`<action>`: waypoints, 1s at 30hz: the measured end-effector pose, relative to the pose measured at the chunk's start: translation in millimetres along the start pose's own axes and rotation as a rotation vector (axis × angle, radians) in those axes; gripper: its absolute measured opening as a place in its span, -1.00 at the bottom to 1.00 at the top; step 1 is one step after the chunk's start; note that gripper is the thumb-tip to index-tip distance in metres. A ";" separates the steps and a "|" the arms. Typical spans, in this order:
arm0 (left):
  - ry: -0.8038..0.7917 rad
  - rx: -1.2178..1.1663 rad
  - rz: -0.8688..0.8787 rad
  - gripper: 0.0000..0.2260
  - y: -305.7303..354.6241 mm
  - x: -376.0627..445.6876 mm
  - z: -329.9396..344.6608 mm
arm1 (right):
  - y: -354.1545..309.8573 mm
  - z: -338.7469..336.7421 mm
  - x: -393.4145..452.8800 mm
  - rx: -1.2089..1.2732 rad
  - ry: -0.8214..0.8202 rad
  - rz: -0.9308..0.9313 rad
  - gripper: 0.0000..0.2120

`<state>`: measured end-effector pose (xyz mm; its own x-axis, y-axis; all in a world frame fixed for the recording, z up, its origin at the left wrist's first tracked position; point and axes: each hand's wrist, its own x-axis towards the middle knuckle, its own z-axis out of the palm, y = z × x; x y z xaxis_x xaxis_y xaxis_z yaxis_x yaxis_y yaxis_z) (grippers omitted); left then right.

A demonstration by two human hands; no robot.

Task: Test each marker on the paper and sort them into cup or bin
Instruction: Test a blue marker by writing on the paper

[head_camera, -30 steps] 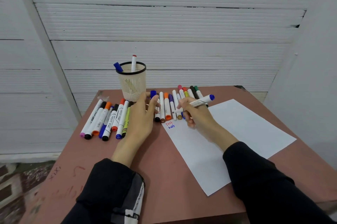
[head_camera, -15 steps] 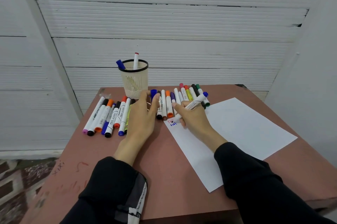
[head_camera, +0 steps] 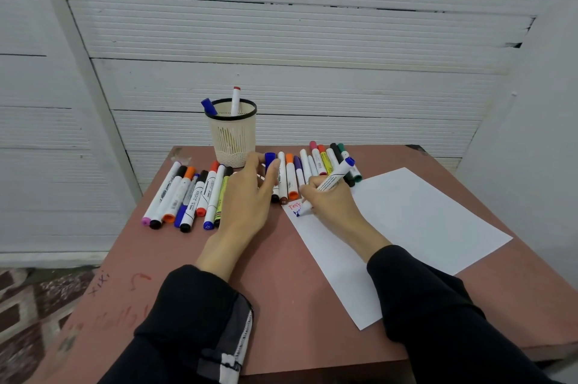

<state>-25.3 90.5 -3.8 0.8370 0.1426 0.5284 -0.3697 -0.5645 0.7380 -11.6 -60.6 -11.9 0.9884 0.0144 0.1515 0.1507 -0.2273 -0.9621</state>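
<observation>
My right hand (head_camera: 331, 205) grips a white marker with a blue end (head_camera: 333, 178), tilted, its blue tip touching the top left corner of the white paper (head_camera: 422, 221) beside small red and blue writing (head_camera: 294, 209). My left hand (head_camera: 247, 196) rests on the table and pinches a blue cap (head_camera: 269, 159) between thumb and fingers. A cream mesh cup (head_camera: 233, 136) stands at the back and holds two markers. Capped markers lie in a left row (head_camera: 187, 192) and a middle row (head_camera: 312, 164).
The reddish-brown table (head_camera: 281, 296) sits against a white panelled wall (head_camera: 281, 39). Its left edge drops to a patterned floor (head_camera: 25, 305). Red scribbles (head_camera: 137, 280) mark the table's front left. No bin is in view.
My right hand has tipped the marker down and brought its tip onto the paper by the writing. My left hand's fingers have closed round the blue cap.
</observation>
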 end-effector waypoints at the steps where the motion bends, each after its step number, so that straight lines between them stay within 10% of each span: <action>1: -0.004 0.001 0.002 -0.73 0.8 -0.1 0.0 | 0.6 0.2 0.3 0.000 -0.002 0.002 -0.75; 30: -0.040 0.071 0.013 -0.70 2.1 -0.3 0.4 | -1.8 -1.1 -2.7 -0.003 0.026 0.016 -0.63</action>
<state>-26.1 88.9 -2.6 0.8484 0.1030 0.5193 -0.3523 -0.6222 0.6991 -14.6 -61.3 -10.3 0.9898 -0.0142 0.1417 0.1347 -0.2306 -0.9637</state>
